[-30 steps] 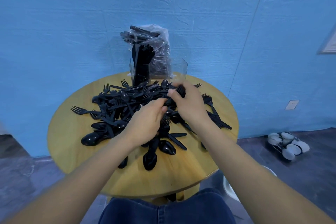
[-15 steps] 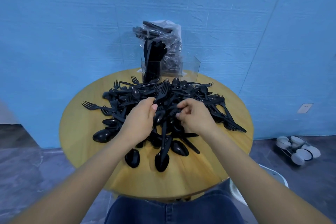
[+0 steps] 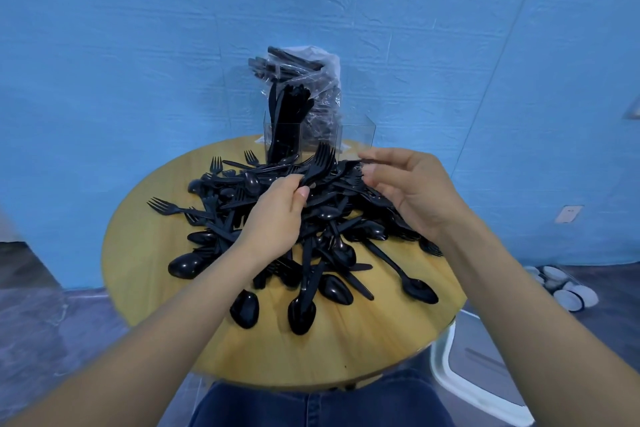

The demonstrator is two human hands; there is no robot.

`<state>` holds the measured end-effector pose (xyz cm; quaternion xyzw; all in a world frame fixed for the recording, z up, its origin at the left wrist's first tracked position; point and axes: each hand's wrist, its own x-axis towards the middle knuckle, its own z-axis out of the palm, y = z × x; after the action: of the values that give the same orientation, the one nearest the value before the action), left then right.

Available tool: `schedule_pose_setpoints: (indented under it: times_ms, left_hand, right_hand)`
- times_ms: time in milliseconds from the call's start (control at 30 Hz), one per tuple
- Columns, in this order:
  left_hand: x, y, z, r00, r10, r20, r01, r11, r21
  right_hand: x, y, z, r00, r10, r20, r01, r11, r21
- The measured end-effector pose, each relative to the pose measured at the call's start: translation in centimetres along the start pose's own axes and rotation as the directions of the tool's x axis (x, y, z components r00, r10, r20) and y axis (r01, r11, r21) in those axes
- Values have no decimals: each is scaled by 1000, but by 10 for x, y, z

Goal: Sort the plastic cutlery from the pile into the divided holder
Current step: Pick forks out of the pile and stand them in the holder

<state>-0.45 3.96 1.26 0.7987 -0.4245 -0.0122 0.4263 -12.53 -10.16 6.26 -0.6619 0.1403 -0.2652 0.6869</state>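
Observation:
A pile of black plastic cutlery (image 3: 332, 218), forks, spoons and knives mixed, covers the middle of the round wooden table (image 3: 138, 253). My left hand (image 3: 273, 218) grips a bunch of forks (image 3: 320, 161) by their handles, tines up, above the pile. To their right, my right hand (image 3: 415, 194) pinches the thin handle of a black fork (image 3: 363, 160) between index finger and thumb. The clear divided holder (image 3: 356, 135) stands at the table's far edge. Its left compartment holds upright black knives (image 3: 284, 128); its right compartment looks empty.
A clear plastic bag of black cutlery (image 3: 311, 80) stands behind the holder against the blue wall. Loose spoons (image 3: 301, 312) lie near the table's front. On the floor at right sit a rack of white cups (image 3: 561, 288) and a white stool (image 3: 467, 378).
My left hand has lifted a bunch of forks out of the pile. My right hand has risen from the pile and moved right, now level with the forks' tines.

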Motion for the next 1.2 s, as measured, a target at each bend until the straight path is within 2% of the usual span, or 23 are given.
schedule_pose_setpoints:
  times_ms: [100, 200, 267, 367, 500, 667, 833, 900, 1033, 1200]
  left_hand:
    - [1, 7, 1, 1000, 4, -2, -4, 999, -32]
    - [1, 17, 2, 1000, 7, -12, -7, 999, -49]
    - [2, 25, 3, 999, 28, -16, -28, 1000, -9]
    - [4, 32, 7, 996, 84, 17, -85, 992, 96]
    - [7, 39, 18, 993, 84, 86, -99, 977, 190]
    - [10, 49, 30, 981, 69, 182, -93, 988, 127]
    - [11, 54, 44, 983, 87, 160, -106, 988, 116]
    - [13, 54, 49, 982, 74, 172, -99, 986, 137]
    - [16, 52, 67, 982, 33, 184, -63, 985, 161]
    - [20, 50, 85, 978, 19, 206, -59, 980, 188]
  right_hand:
    - [0, -2, -3, 978, -128, -166, 74, 951, -299]
    - [2, -8, -4, 906, -270, -325, 99, 883, -458]
    - [4, -8, -3, 895, -300, -331, 82, 840, -537]
    - [2, -2, 3, 915, -277, -294, 40, 787, -615]
    - [0, 4, 5, 910, -269, -317, 19, 789, -614]
    - [-4, 2, -1, 911, -221, -349, 5, 852, -524]
    - [-6, 4, -17, 936, -176, -305, 43, 916, -398]
    - [-9, 10, -36, 934, -170, -315, 20, 903, -429]
    - [-19, 30, -81, 932, -93, -351, -168, 747, -643]
    - [-26, 63, -101, 956, 109, -271, -287, 520, -805]
